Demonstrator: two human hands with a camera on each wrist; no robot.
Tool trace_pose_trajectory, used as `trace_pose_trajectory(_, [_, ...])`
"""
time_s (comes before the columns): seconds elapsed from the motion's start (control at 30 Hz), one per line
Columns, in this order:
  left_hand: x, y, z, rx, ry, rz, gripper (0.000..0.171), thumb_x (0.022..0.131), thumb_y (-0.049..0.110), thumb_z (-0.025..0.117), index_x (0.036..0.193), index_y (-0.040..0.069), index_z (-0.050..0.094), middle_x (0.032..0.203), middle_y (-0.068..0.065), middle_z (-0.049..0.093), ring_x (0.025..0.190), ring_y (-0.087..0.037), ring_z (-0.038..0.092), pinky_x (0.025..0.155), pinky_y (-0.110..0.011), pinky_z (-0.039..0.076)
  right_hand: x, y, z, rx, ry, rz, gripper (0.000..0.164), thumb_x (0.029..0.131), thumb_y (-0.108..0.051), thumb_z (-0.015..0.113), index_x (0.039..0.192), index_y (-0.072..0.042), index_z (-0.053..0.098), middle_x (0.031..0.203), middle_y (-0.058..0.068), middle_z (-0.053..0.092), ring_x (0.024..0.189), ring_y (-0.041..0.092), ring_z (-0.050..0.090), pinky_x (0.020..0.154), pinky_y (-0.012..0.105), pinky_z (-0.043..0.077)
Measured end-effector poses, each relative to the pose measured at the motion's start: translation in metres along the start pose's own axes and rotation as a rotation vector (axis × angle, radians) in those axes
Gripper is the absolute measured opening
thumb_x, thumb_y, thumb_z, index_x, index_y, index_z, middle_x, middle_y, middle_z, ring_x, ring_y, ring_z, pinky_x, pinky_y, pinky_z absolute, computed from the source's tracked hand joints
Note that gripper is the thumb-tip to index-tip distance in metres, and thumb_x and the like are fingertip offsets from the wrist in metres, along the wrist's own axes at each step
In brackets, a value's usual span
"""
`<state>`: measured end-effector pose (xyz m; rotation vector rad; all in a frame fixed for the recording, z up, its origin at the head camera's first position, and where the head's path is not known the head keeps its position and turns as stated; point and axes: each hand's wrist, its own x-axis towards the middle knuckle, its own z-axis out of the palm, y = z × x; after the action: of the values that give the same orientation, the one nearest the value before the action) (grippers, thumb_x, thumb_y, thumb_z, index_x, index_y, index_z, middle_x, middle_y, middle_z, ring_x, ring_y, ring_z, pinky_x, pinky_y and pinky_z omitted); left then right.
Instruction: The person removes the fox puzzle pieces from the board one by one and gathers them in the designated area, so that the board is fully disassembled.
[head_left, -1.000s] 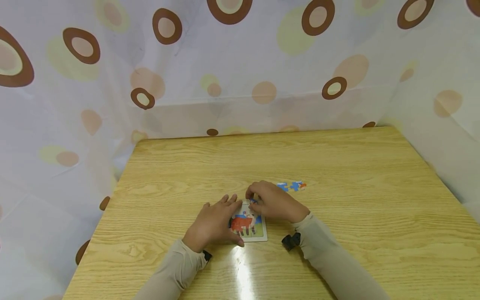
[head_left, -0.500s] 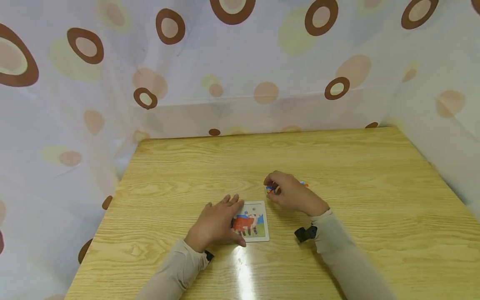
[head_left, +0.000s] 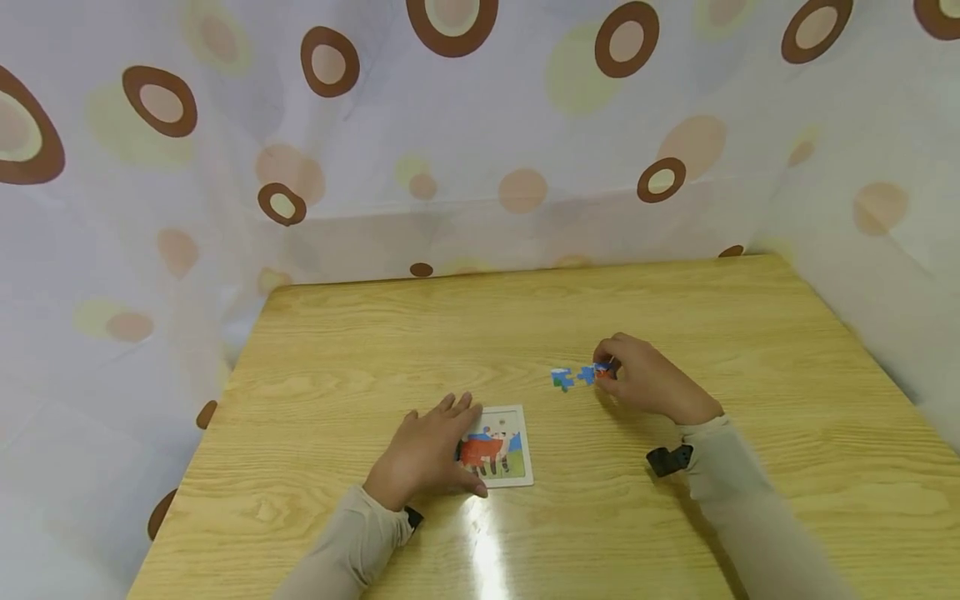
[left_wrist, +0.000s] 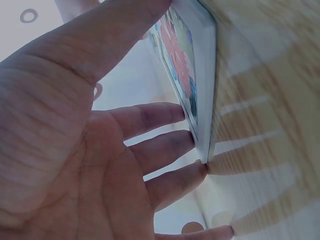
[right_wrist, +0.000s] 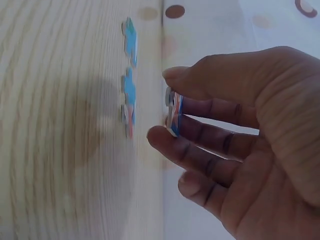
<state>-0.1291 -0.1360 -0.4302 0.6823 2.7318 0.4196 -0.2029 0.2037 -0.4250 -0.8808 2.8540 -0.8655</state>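
Observation:
A small square jigsaw puzzle [head_left: 506,477] with a white border lies on the table, showing a reddish animal; a pale strip runs along its top. My left hand [head_left: 427,454] rests at its left side, fingers straight and spread against the edge, thumb by the near corner in the left wrist view. Farther right, my right hand [head_left: 648,379] pinches a blue, orange and white puzzle piece [right_wrist: 175,112] between thumb and fingers, held above the table. Close beside it lie a blue and green puzzle piece [head_left: 561,379] and a blue puzzle piece with orange [right_wrist: 128,92].
The wooden table [head_left: 420,333] reaches back to a white dotted cloth [head_left: 465,225], which also hangs along both sides. Black wrist devices sit at both cuffs, the right wrist device [head_left: 667,460] showing more fully.
My right hand has carried its puzzle piece away from the puzzle, rightward and back past the loose pieces. My left hand has stayed at the puzzle's left edge.

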Motion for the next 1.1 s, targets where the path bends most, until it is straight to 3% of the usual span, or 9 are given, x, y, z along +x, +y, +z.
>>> trace_pose_trajectory(0.5, [0.000,0.000,-0.002,-0.006,-0.005,0.002,0.111,0.071,0.055,0.091,0.159,0.010,0.042,0.166,-0.013,0.033,0.153,-0.035,0.029,0.110,-0.072,0.031,-0.005,0.024,-0.014,-0.127,-0.037,0.099,0.017,0.092,-0.003,0.073,0.108,0.001,0.071,0.102,0.014,0.061,0.080,0.021,0.060,0.071,0.042,0.053])
trace_pose_trajectory(0.77, [0.000,-0.002,-0.002,-0.007,-0.011,-0.001,0.111,0.071,0.054,0.091,0.160,0.011,0.041,0.166,-0.013,0.032,0.153,-0.035,0.029,0.111,-0.072,0.030,-0.005,0.032,-0.009,-0.166,-0.066,0.153,0.017,0.092,-0.009,0.075,0.108,-0.002,0.073,0.103,0.013,0.062,0.082,0.022,0.061,0.070,0.046,0.054])
trace_pose_trajectory(1.1, [0.000,-0.003,-0.003,-0.014,-0.013,-0.003,0.110,0.071,0.053,0.092,0.160,0.011,0.041,0.166,-0.012,0.032,0.153,-0.034,0.029,0.111,-0.071,0.030,-0.002,0.030,-0.005,-0.127,-0.060,0.154,0.020,0.093,-0.008,0.075,0.111,-0.001,0.071,0.103,0.015,0.061,0.082,0.023,0.059,0.071,0.046,0.052])
